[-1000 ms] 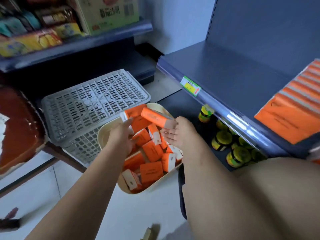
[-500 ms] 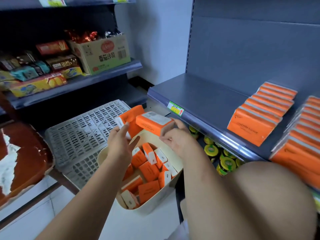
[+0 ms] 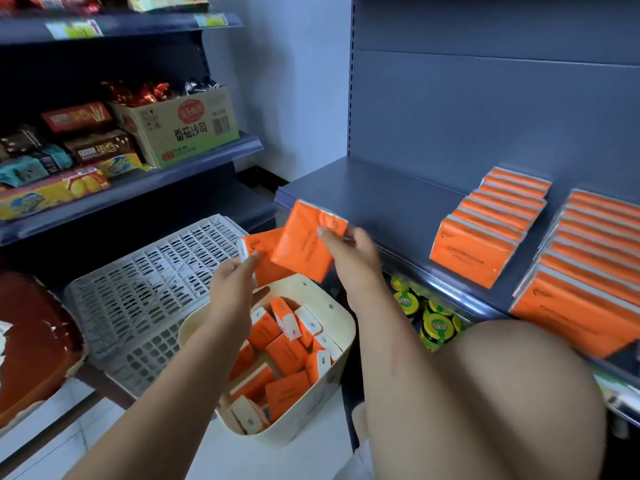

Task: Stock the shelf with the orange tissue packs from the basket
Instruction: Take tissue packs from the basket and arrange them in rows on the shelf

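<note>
Above the basket, right grip (image 3: pixel 349 251): thumb and fingers closed round the far edge of one orange tissue pack (image 3: pixel 304 245), held tilted, broad face to the camera, level with the shelf's front lip.
Above the basket's left rim, left grip (image 3: pixel 235 282): fingertips pinching a second pack (image 3: pixel 258 249) near its white end; it sits partly behind the first.
Held packs: two, one per grip, overlapping, both clear of the basket.
Look of a pack: flat soft rectangle, bright orange wrap with fine dark lettering, white short ends.
Basket (image 3: pixel 341 323): one, cream, round-cornered, on the pale floor (image 3: pixel 225 455).
Inside the basket: loose packs (image 3: pixel 287 355) in a jumble, some on end, about a dozen showing; the exact count cannot be told.
Shelf (image 3: pixel 363 199): grey-blue, right of and above the basket.
Rows on the shelf: two, packs on edge and leaning back; nearer row (image 3: pixel 481 244) seven or eight, farther row (image 3: pixel 588 282) cut by the frame edge.
Jars (image 3: pixel 436 327): right of the basket, under the shelf, green-and-yellow lids, at least five.
Crate (image 3: pixel 149 289): one, grey, slatted, just left of the basket.
Knee (image 3: pixel 502 393): bare, right of the basket, nearest the camera.
</note>
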Motion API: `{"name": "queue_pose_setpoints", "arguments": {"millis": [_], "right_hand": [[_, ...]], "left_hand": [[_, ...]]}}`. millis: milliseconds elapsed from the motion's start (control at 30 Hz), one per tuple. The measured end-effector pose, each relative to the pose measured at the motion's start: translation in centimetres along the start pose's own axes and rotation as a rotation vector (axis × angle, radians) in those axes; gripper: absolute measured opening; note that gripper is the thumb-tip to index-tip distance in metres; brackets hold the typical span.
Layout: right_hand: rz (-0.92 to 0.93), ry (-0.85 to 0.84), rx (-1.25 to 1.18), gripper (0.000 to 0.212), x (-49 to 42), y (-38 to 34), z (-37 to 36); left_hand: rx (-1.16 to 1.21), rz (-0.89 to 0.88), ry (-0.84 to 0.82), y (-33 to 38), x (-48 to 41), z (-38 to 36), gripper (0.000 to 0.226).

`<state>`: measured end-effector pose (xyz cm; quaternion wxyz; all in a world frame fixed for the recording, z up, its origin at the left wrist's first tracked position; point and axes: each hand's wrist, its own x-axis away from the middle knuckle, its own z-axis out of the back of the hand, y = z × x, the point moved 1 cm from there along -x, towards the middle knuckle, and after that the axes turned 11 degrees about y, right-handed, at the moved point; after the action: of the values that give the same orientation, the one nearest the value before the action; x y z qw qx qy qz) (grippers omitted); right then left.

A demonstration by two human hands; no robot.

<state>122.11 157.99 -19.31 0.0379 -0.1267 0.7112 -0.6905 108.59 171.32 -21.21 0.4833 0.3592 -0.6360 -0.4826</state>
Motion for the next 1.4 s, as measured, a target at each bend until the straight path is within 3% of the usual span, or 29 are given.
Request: {"name": "queue_pose_setpoints", "arguments": {"millis": [200,367,467,667,833,1100,1267,1400], "right_hand": [[-0.048,0.189,0.026,0.036,-1.5,-1.7,2.3],[0.052,0.375,0.179,0.036,-2.7,-4.6,5.8],[0.152,0.480,0.247,0.035,-2.7,-6.4,8.5],[0.390,0.513,0.240,0.050,-1.2,-10.2,16.5],[0.473,0.544,0.082,0.024,0.4,-11.3,22.8],[0.439,0.530,0.011,0.019,0.2,-11.5,25.7],[0.420,0.524,-0.021,0.020,0.2,-11.7,26.9],[0.391,0.520,-0.034,0.022,-0.1,-11.9,27.1]], "left_hand": [[-0.097,-0.112,-0.152,0.8,1.2,-1.1,0.021],[-0.049,-0.161,-0.313,1.7,2.6,-3.6,0.055],[-0.042,-0.198,-0.440,2.3,3.2,-5.4,0.051],[-0.055,-0.351,-0.686,2.8,4.6,-9.2,0.053],[-0.021,-0.453,-0.802,3.1,6.0,-13.2,0.059],[-0.122,-0.520,-1.032,2.5,9.5,-19.5,0.043],[-0.242,-0.713,-1.027,1.7,9.3,-20.8,0.053],[-0.355,-0.877,-0.908,0.6,8.5,-21.1,0.059]]}}
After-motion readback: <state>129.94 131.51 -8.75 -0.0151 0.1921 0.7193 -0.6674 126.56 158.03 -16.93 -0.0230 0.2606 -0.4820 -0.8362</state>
